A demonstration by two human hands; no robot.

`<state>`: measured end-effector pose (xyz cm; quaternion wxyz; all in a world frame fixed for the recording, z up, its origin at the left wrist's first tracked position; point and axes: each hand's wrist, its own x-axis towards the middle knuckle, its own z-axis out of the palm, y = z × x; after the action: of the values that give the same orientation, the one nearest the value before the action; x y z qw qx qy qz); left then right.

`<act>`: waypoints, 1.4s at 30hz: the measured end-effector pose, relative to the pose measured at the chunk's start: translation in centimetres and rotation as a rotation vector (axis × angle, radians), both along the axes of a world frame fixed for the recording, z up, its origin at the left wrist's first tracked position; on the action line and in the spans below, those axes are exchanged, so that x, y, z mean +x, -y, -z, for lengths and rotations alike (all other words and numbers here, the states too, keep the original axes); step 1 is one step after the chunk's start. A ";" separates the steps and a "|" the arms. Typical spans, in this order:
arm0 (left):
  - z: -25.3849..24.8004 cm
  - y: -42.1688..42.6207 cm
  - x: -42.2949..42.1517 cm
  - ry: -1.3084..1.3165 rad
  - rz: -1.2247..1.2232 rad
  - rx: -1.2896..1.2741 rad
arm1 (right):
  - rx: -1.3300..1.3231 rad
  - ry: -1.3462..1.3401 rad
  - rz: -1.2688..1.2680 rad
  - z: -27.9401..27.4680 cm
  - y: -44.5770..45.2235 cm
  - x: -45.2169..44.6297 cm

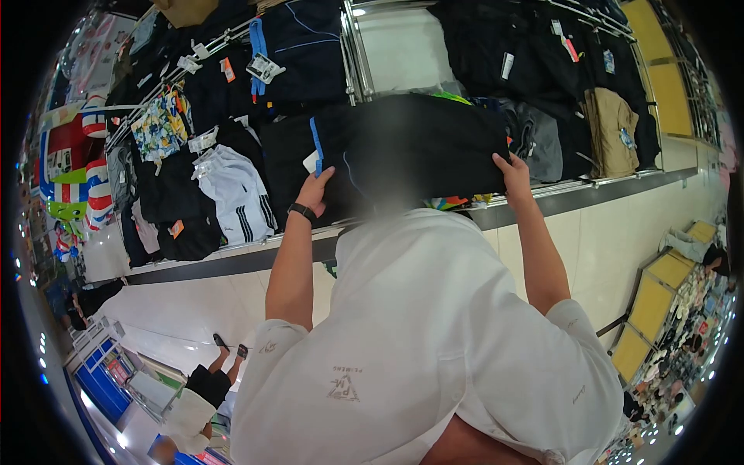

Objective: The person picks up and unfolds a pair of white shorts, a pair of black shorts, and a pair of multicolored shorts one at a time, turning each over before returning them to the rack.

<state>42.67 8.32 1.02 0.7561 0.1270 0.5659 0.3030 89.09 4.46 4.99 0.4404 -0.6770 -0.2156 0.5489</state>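
Observation:
A black garment [442,147] with a blue strip is stretched sideways over the edge of the clothes display. My left hand [315,191], with a dark watch on the wrist, pinches its left end beside the blue strip and a white tag. At the right end, my right hand [513,172] grips the black cloth. A blurred patch covers part of the garment's middle. White shorts with black stripes [235,190] lie to the left of my left hand. Grey folded trousers [540,139] are just beyond my right hand.
Metal rails [356,54] divide the display. Beige trousers [612,132] lie at its right end, patterned shorts [161,124] at the left. Orange tags hang on dark clothes. Another person [203,395] stands at the lower left. Yellow panels [651,306] are at the right.

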 end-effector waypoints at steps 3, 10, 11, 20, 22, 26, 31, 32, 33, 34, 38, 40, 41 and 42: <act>-1.9 -0.4 0.3 -0.045 -0.018 0.113 | 0.030 -0.058 0.004 -1.8 -0.7 -0.1; -9.0 -2.3 0.9 -0.275 0.099 0.505 | 0.146 -0.089 -0.023 -7.5 -3.5 -2.5; -9.8 -2.6 0.8 -0.324 0.128 0.522 | 0.175 -0.075 -0.051 -7.8 -3.8 -2.8; -2.6 -0.5 -1.4 -0.136 0.115 0.092 | 0.050 0.056 -0.070 2.2 -5.3 1.3; -1.4 1.0 -0.4 -0.171 0.118 0.090 | 0.054 0.183 -0.087 5.3 -5.1 2.0; -0.7 2.0 0.1 -0.210 0.126 0.115 | -0.050 0.352 -0.175 4.3 -5.0 1.2; -2.0 1.9 0.6 -0.267 0.131 0.143 | 0.416 1.201 -0.227 -3.7 -3.5 -3.4; -2.3 1.8 0.7 -0.273 0.136 0.162 | 0.511 1.099 -0.301 -4.2 -3.2 -4.4; -2.6 1.8 0.9 -0.270 0.138 0.163 | 0.518 0.858 -0.389 -3.8 -2.6 -5.8; -2.8 1.8 1.1 -0.261 0.119 0.190 | 0.351 0.647 -0.546 -5.2 -1.9 -7.7; -3.3 1.9 1.1 -0.306 0.116 0.253 | 0.474 0.526 -0.751 0.8 -2.0 -12.6; -4.2 1.8 1.1 -0.324 0.122 0.278 | 0.560 0.443 -0.739 2.6 -4.1 -14.0; -4.7 2.0 1.2 -0.339 0.128 0.300 | 0.558 0.441 -0.733 3.0 -5.1 -14.6; -5.0 2.0 1.5 -0.338 0.135 0.302 | 0.479 0.440 -0.783 3.0 -6.2 -15.1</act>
<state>44.14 6.33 6.03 0.6417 0.3250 0.6229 0.3075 73.98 10.70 2.03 0.2887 -0.5251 -0.6605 0.4523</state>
